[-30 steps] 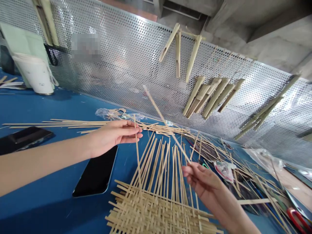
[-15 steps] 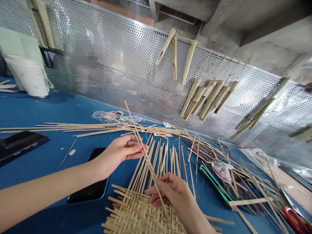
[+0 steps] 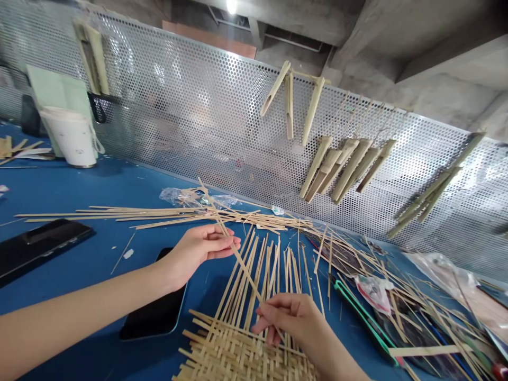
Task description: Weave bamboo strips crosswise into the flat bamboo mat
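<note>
A half-woven mat of thin bamboo strips (image 3: 242, 349) lies on the blue table (image 3: 79, 190) at the bottom centre, with loose strip ends fanning away from me. My left hand (image 3: 202, 248) pinches the upper part of one long bamboo strip (image 3: 232, 246) that slants across the fan. Lower down, my right hand (image 3: 291, 317) is closed on the same strip, right above the woven part of the mat.
A black phone (image 3: 156, 312) lies under my left wrist, a dark tablet (image 3: 35, 246) at far left. Loose bamboo strips (image 3: 119, 214) spread behind. A perforated metal screen (image 3: 198, 116) with hanging bamboo pieces (image 3: 337, 164) backs the table. White cup (image 3: 71, 137) far left; clutter at right.
My right hand carried the long strip down from mid-air and leftward onto the mat. My left hand came nearer and took hold of the strip's upper part.
</note>
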The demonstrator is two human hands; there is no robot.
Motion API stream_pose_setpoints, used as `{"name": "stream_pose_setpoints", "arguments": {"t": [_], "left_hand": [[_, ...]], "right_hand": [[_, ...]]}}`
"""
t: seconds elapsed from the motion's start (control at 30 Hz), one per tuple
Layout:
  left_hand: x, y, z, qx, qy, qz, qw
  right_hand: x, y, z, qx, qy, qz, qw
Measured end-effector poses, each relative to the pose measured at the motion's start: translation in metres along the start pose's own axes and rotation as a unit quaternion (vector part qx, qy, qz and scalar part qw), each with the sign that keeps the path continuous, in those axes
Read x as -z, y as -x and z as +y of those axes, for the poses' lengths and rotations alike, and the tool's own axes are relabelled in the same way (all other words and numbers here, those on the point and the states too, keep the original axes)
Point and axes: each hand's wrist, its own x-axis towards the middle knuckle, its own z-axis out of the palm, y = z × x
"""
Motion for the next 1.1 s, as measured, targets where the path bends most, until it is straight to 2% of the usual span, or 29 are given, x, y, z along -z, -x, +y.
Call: {"name": "stream_pose_setpoints", "arguments": {"t": [0.13,0.3,0.37,0.57,0.8,0.93,1.1], "left_hand": [[0.005,-0.004,0.008,-0.022,0.002,0.004,1.0],[0.004,-0.003,0.005,-0.016,0.004,-0.007,1.0],[0.001,-0.002,0.003,-0.013,0.003,-0.013,1.0],[-0.001,-0.003,0.012,-0.035,0.008,0.013,0.999],[0.025,-0.024,0.028,-0.093,0.019,0.078,0.992],[0.035,-0.032,0.025,-0.095,0.016,0.082,0.992],[0.032,-0.031,0.017,-0.076,-0.002,0.068,0.995]], "right_hand": [[0.01,0.002,-0.015,-0.015,0.011,-0.006,1.0],[0.011,0.007,-0.026,-0.039,-0.025,-0.074,0.996],[0.01,0.007,-0.027,-0.048,-0.038,-0.082,0.995],[0.011,0.01,-0.034,-0.065,-0.016,-0.076,0.995],[0.022,0.007,-0.034,-0.048,0.03,-0.068,0.996],[0.027,0.004,-0.031,-0.037,0.014,-0.057,0.998],[0.027,0.002,-0.027,-0.013,0.0,-0.028,1.0]]}}
